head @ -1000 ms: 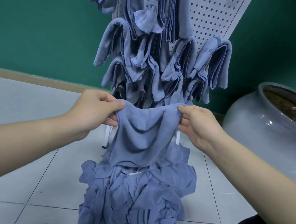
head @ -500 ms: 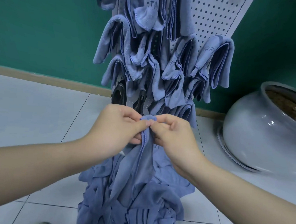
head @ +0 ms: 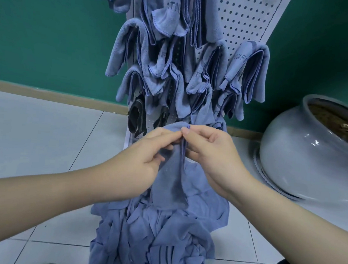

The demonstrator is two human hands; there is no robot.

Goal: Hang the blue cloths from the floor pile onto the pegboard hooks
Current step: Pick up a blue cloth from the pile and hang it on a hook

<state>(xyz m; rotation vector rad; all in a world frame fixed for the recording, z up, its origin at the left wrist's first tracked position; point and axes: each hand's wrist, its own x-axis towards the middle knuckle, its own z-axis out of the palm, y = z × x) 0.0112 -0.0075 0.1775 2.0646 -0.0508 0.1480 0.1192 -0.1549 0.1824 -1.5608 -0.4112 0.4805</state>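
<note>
**Both hands pinch one blue cloth folded above the floor pile**

Nearest the camera, a heap of crumpled blue microfibre cloths [head: 155, 239] lies on the pale grey tiled floor [head: 45, 135], spreading from the bottom edge up toward the hands. A dark shape, partly cut off, shows at the bottom right corner

Above the heap, two bare forearms reach in from either side and meet in the middle. The left hand [head: 140, 160] has its fingers curled and its thumb and forefinger pinching the top edge of a single blue cloth [head: 172, 179], folded lengthwise so that it hangs in a narrow drape with a crease down its middle. The right hand [head: 210, 153] pinches the same top edge just beside the left, thumb against forefinger, its other fingers curled behind the fabric. The fingertips of the two hands nearly touch. The lower end of the held cloth reaches down to the heap

Just behind the hands stands a white perforated pegboard [head: 244, 23], tilted, its lower rows crowded with hanging blue cloths [head: 249, 73] folded over hooks. Two black loops [head: 137, 117] hang low on the board's left part

To the right, a large glossy grey ceramic pot [head: 303, 159] rests on the floor, leaning. Farthest back run a tan skirting strip [head: 48, 94] and a dark green wall [head: 42, 30]
</note>
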